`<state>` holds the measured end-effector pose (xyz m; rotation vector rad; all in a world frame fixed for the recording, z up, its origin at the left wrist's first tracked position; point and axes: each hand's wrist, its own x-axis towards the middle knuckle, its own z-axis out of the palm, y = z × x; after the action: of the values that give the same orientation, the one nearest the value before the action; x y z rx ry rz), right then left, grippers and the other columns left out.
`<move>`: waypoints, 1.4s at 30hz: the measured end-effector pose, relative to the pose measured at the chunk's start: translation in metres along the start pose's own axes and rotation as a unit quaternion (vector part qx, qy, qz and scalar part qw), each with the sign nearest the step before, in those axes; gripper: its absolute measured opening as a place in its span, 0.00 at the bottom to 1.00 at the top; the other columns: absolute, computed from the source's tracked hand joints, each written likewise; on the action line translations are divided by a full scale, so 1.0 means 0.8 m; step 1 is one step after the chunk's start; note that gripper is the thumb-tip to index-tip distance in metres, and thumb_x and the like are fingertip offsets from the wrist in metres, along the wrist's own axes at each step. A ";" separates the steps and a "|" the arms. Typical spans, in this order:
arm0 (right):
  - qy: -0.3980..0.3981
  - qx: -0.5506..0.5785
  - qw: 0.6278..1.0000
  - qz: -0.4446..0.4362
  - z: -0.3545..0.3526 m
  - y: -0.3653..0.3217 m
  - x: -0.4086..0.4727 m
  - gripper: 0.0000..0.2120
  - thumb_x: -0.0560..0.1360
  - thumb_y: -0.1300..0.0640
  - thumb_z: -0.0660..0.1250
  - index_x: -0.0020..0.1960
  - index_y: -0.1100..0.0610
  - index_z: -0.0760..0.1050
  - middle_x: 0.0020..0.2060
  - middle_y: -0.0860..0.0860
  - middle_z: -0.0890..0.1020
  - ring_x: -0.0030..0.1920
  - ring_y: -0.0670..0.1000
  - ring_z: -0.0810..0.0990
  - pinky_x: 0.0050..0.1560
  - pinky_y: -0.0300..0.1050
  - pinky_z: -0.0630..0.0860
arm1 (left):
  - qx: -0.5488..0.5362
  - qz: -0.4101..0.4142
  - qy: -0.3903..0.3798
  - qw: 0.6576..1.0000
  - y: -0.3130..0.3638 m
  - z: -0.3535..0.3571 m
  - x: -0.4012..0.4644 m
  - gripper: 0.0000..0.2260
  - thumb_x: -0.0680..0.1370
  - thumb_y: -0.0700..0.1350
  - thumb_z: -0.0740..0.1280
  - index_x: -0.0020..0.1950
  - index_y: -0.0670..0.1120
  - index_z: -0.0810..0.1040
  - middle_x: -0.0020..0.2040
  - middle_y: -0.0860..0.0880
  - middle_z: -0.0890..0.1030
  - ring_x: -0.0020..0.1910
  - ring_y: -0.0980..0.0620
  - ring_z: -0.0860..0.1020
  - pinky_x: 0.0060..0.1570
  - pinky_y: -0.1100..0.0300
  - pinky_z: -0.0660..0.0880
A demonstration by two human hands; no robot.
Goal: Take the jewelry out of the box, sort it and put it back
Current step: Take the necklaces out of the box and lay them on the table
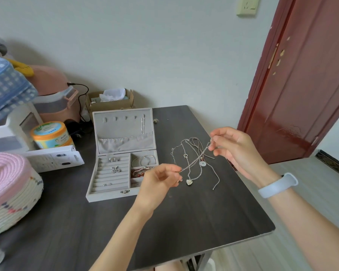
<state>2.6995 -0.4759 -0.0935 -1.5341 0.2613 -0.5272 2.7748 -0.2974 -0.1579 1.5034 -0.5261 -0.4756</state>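
1. I see my left hand (160, 179) raised over the dark table (184, 222), fingers curled, thumb and forefinger pinching one end of a thin silver chain (195, 160).
2. My right hand (233, 147) sits farther and to the right, its fingertips pinching the other end of that chain, so the chain runs taut and slanted between the two hands.
3. Below the chain, on the table, lies a loose heap of necklaces (192, 153): a heart pendant (189, 182) at its near edge, a round pale pendant (202, 163) just right of that, and a cord tail (215, 180) trailing toward me.
4. The jewelry box (123, 153) stands open to the left of the heap, lid upright at the far side.
5. In its tray I make out rings (114, 159) in the left slots, bangles (144, 160) in the far right compartment, and red beads (139, 174) in the one nearer.
6. A pale blue wristband (277, 185) circles my right wrist.
7. At the table's left edge sits a woven basket with a pink lid (10, 190).
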 end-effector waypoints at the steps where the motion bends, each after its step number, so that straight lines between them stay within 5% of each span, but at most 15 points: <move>1: -0.008 -0.002 1.000 0.004 -0.001 -0.001 -0.001 0.08 0.76 0.69 0.59 0.44 0.61 0.74 0.34 0.55 0.75 0.30 0.46 0.77 0.30 0.35 0.74 | 0.039 -0.011 -0.008 0.999 -0.005 -0.002 -0.001 0.11 0.75 0.32 0.64 0.43 0.48 0.78 0.30 0.54 0.81 0.35 0.58 0.78 0.44 0.65 0.76; 6: -0.073 -0.112 0.991 0.001 0.006 -0.008 -0.008 0.07 0.76 0.68 0.60 0.44 0.59 0.74 0.35 0.54 0.80 0.29 0.45 0.78 0.29 0.34 0.71 | 0.245 0.007 -0.036 0.969 -0.016 0.001 -0.005 0.15 0.75 0.42 0.67 0.60 0.53 0.73 0.56 0.55 0.76 0.56 0.57 0.73 0.53 0.70 0.67; 11: -0.134 -0.191 0.972 -0.024 0.019 -0.026 -0.014 0.07 0.75 0.67 0.62 0.42 0.57 0.74 0.34 0.51 0.80 0.27 0.40 0.73 0.30 0.33 0.68 | 0.141 0.063 -0.081 0.985 0.008 0.027 -0.002 0.25 0.77 0.47 0.66 0.72 0.52 0.61 0.67 0.59 0.68 0.67 0.64 0.64 0.62 0.68 0.62; 15: -0.077 -0.148 0.985 -0.041 0.001 -0.036 -0.009 0.07 0.73 0.67 0.64 0.41 0.57 0.74 0.30 0.51 0.77 0.27 0.46 0.71 0.32 0.35 0.69 | -0.027 0.036 -0.181 0.982 0.029 0.051 0.000 0.09 0.80 0.45 0.60 0.59 0.47 0.74 0.45 0.50 0.82 0.54 0.57 0.79 0.53 0.69 0.72; 19: 0.014 -0.112 0.993 -0.033 -0.036 -0.016 -0.005 0.09 0.74 0.68 0.63 0.42 0.56 0.75 0.31 0.53 0.75 0.29 0.49 0.70 0.33 0.38 0.68 | -0.153 -0.049 -0.179 0.971 0.026 0.061 0.015 0.09 0.80 0.41 0.60 0.51 0.40 0.78 0.29 0.55 0.75 0.31 0.58 0.75 0.51 0.60 0.75; 25: 0.107 -0.119 0.987 0.030 -0.085 0.049 -0.007 0.09 0.75 0.67 0.62 0.52 0.59 0.76 0.30 0.53 0.75 0.25 0.42 0.70 0.36 0.38 0.70 | 0.109 -0.087 -0.131 0.981 0.021 0.057 0.066 0.09 0.77 0.42 0.64 0.39 0.43 0.80 0.28 0.53 0.73 0.26 0.57 0.68 0.39 0.63 0.70; 28: 0.141 -0.145 0.977 0.062 -0.096 0.086 -0.004 0.07 0.74 0.66 0.63 0.48 0.60 0.78 0.29 0.52 0.75 0.24 0.40 0.71 0.34 0.35 0.69 | 0.258 -0.049 -0.059 0.963 0.017 0.057 0.113 0.07 0.75 0.46 0.68 0.40 0.45 0.81 0.31 0.52 0.74 0.30 0.55 0.70 0.36 0.64 0.66; 31: 0.153 -0.156 0.973 0.080 -0.096 0.117 0.004 0.05 0.74 0.66 0.64 0.44 0.59 0.77 0.33 0.50 0.78 0.32 0.45 0.74 0.33 0.28 0.70 | 0.388 0.009 0.005 0.922 0.015 0.069 0.161 0.07 0.75 0.48 0.67 0.44 0.46 0.82 0.38 0.51 0.79 0.44 0.50 0.77 0.47 0.61 0.69; 33: 0.154 -0.174 0.969 0.084 -0.092 0.137 0.015 0.04 0.73 0.65 0.65 0.43 0.57 0.75 0.35 0.50 0.78 0.36 0.45 0.75 0.37 0.32 0.71 | 0.458 0.053 0.029 0.887 0.014 0.082 0.191 0.07 0.75 0.51 0.67 0.46 0.50 0.81 0.44 0.52 0.81 0.50 0.49 0.76 0.53 0.58 0.64; 38: 0.134 -0.262 0.952 0.088 -0.087 0.180 0.043 0.06 0.74 0.62 0.64 0.40 0.53 0.72 0.35 0.49 0.78 0.37 0.47 0.76 0.34 0.27 0.69 | 0.538 0.120 0.014 0.834 -0.006 0.116 0.258 0.06 0.75 0.51 0.66 0.47 0.53 0.82 0.43 0.52 0.78 0.54 0.48 0.73 0.51 0.55 0.59; 42: 0.145 -0.364 0.918 0.059 -0.087 0.197 0.065 0.03 0.73 0.61 0.64 0.42 0.55 0.76 0.34 0.48 0.77 0.35 0.48 0.74 0.35 0.37 0.68 | 0.563 0.095 -0.058 0.819 -0.038 0.131 0.302 0.06 0.76 0.51 0.64 0.48 0.54 0.81 0.47 0.53 0.81 0.55 0.49 0.74 0.53 0.54 0.59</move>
<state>2.7362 -0.5693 -0.2429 -2.1375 0.8488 -0.5963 2.9065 -0.5265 -0.1802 2.5178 -1.1666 -0.0445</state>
